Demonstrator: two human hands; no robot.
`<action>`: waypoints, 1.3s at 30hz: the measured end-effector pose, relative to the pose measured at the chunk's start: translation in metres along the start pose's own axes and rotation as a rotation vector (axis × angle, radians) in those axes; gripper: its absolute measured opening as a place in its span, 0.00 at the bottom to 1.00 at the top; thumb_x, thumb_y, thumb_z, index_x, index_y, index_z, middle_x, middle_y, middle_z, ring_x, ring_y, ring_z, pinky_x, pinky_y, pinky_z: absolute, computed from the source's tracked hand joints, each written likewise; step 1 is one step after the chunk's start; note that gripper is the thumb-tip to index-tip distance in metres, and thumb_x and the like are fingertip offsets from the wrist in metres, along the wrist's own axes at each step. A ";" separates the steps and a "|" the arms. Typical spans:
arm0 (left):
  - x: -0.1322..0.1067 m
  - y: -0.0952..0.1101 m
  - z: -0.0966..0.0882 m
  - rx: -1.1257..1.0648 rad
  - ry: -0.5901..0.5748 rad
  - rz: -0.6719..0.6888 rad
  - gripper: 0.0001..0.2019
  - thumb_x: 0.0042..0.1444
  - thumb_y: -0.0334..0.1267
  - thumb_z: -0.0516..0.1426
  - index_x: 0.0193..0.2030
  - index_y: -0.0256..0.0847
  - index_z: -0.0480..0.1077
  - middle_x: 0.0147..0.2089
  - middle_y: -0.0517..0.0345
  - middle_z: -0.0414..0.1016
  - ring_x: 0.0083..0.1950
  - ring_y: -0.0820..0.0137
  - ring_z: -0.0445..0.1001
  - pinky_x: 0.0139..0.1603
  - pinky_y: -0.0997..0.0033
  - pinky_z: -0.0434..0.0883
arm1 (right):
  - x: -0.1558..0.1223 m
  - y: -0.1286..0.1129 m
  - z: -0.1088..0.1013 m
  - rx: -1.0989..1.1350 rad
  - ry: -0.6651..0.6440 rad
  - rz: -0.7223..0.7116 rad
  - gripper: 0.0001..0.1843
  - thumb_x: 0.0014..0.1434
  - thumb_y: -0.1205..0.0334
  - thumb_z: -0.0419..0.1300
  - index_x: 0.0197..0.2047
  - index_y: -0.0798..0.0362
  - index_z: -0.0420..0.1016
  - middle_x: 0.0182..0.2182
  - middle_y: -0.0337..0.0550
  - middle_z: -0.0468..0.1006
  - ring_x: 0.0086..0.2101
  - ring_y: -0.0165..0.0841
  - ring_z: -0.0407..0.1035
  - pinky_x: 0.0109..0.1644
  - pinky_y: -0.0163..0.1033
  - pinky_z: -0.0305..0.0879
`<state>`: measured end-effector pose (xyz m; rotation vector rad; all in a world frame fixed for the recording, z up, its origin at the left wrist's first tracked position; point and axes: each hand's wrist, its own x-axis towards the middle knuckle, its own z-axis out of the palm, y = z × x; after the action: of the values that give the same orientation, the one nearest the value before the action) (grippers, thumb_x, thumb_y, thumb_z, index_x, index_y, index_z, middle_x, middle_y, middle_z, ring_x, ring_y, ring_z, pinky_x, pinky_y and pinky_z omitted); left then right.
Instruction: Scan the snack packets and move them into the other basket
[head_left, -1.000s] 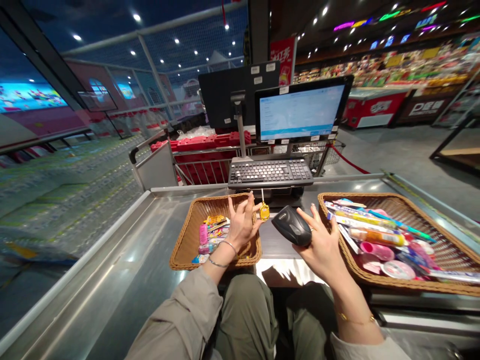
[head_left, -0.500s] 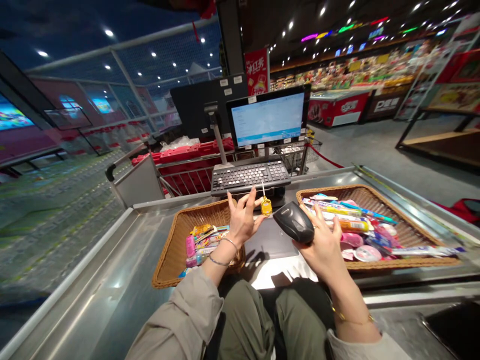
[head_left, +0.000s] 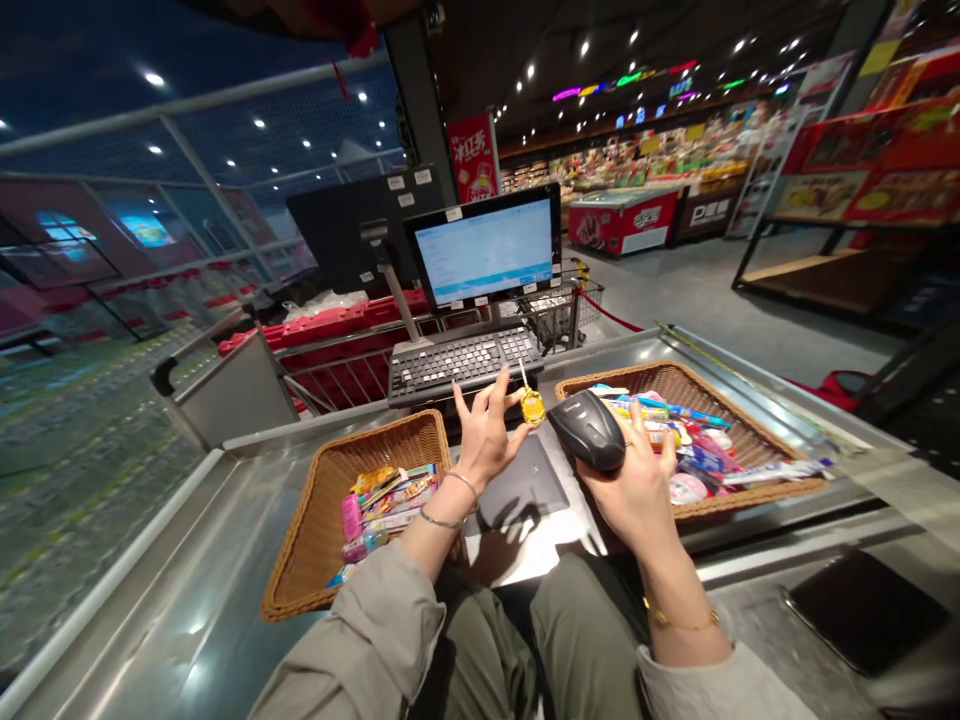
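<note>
Between the thumb and fingers of my left hand [head_left: 484,435] is a yellow-wrapped lollipop [head_left: 532,406], its white stick pointing up. My right hand [head_left: 634,480] is wrapped round a black barcode scanner [head_left: 587,430], whose head is turned toward the lollipop, close beside it. To the left, a wicker basket [head_left: 296,545] holds several small packets and a pink item [head_left: 351,517]. Right of the scanner, another wicker basket [head_left: 750,405] holds many colourful packets and tubes, partly hidden behind my right hand.
A keyboard [head_left: 465,362] and a lit monitor [head_left: 487,250] stand ahead, past my hands. Metal counter surface [head_left: 187,560] extends on the left. A flat black object [head_left: 870,610] lies at the lower right. Shopping carts [head_left: 337,355] stand beyond the counter.
The view has turned to the right, so the counter, baskets and monitor appear shifted left. Both hands keep their grips, with the lollipop still close to the scanner head.
</note>
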<state>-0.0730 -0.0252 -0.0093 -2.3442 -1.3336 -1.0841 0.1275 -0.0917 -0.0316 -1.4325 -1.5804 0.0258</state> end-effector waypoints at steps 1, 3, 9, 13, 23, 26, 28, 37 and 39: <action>0.002 0.003 0.003 -0.012 0.001 -0.004 0.44 0.61 0.41 0.61 0.75 0.40 0.37 0.57 0.44 0.78 0.65 0.56 0.70 0.73 0.30 0.30 | 0.000 0.002 0.000 0.000 0.017 0.018 0.27 0.58 0.54 0.58 0.60 0.50 0.69 0.59 0.52 0.75 0.70 0.52 0.50 0.69 0.71 0.35; 0.006 0.008 0.010 -0.036 0.018 -0.003 0.40 0.60 0.43 0.62 0.72 0.41 0.45 0.61 0.42 0.75 0.64 0.56 0.71 0.73 0.30 0.30 | 0.001 0.005 -0.001 -0.002 0.047 0.048 0.26 0.58 0.53 0.58 0.59 0.50 0.70 0.60 0.53 0.74 0.69 0.52 0.51 0.70 0.71 0.32; 0.018 0.024 0.029 -0.089 0.027 0.023 0.28 0.60 0.42 0.61 0.62 0.42 0.54 0.56 0.45 0.77 0.63 0.56 0.72 0.72 0.28 0.31 | 0.004 0.012 -0.006 0.017 0.122 0.152 0.27 0.59 0.50 0.58 0.59 0.50 0.70 0.61 0.55 0.72 0.69 0.51 0.51 0.70 0.71 0.31; 0.025 0.030 0.043 -0.102 0.016 0.047 0.22 0.61 0.43 0.60 0.57 0.42 0.57 0.54 0.46 0.77 0.63 0.57 0.72 0.72 0.29 0.31 | 0.005 0.014 -0.010 0.046 0.157 0.225 0.28 0.59 0.45 0.58 0.58 0.50 0.71 0.60 0.54 0.74 0.69 0.50 0.52 0.70 0.71 0.30; 0.045 0.050 0.075 -0.166 -0.079 0.053 0.21 0.59 0.45 0.61 0.53 0.42 0.59 0.53 0.48 0.78 0.63 0.57 0.72 0.72 0.26 0.32 | 0.005 0.039 -0.014 0.008 0.265 0.318 0.26 0.57 0.46 0.62 0.53 0.51 0.76 0.58 0.58 0.75 0.66 0.55 0.57 0.69 0.73 0.30; 0.062 0.066 0.088 -0.218 -0.123 0.030 0.18 0.60 0.42 0.60 0.53 0.44 0.59 0.53 0.49 0.78 0.63 0.58 0.72 0.72 0.27 0.31 | 0.003 0.045 -0.015 -0.010 0.322 0.317 0.27 0.56 0.46 0.62 0.53 0.53 0.76 0.58 0.59 0.74 0.64 0.54 0.61 0.70 0.69 0.33; 0.075 0.079 0.100 -0.288 -0.185 -0.019 0.17 0.63 0.38 0.57 0.55 0.45 0.58 0.55 0.50 0.78 0.62 0.60 0.73 0.72 0.26 0.33 | 0.001 0.049 -0.016 -0.025 0.350 0.328 0.28 0.55 0.45 0.62 0.54 0.54 0.76 0.58 0.60 0.74 0.63 0.54 0.62 0.70 0.68 0.36; 0.068 0.072 0.090 -0.367 -0.212 -0.140 0.23 0.65 0.40 0.56 0.64 0.47 0.54 0.63 0.45 0.74 0.66 0.58 0.70 0.71 0.25 0.44 | -0.003 0.054 -0.014 -0.044 0.329 0.316 0.29 0.56 0.47 0.62 0.57 0.53 0.74 0.58 0.59 0.73 0.63 0.55 0.61 0.70 0.69 0.37; 0.051 0.053 0.073 -0.361 -0.210 -0.186 0.24 0.64 0.41 0.58 0.64 0.47 0.55 0.63 0.46 0.74 0.66 0.58 0.70 0.70 0.25 0.46 | -0.002 0.050 -0.012 -0.049 0.318 0.306 0.29 0.57 0.46 0.62 0.57 0.52 0.74 0.58 0.59 0.73 0.64 0.56 0.59 0.69 0.71 0.38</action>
<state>0.0218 0.0162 -0.0164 -2.6996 -1.5689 -1.2501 0.1721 -0.0844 -0.0559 -1.6169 -1.1035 -0.0589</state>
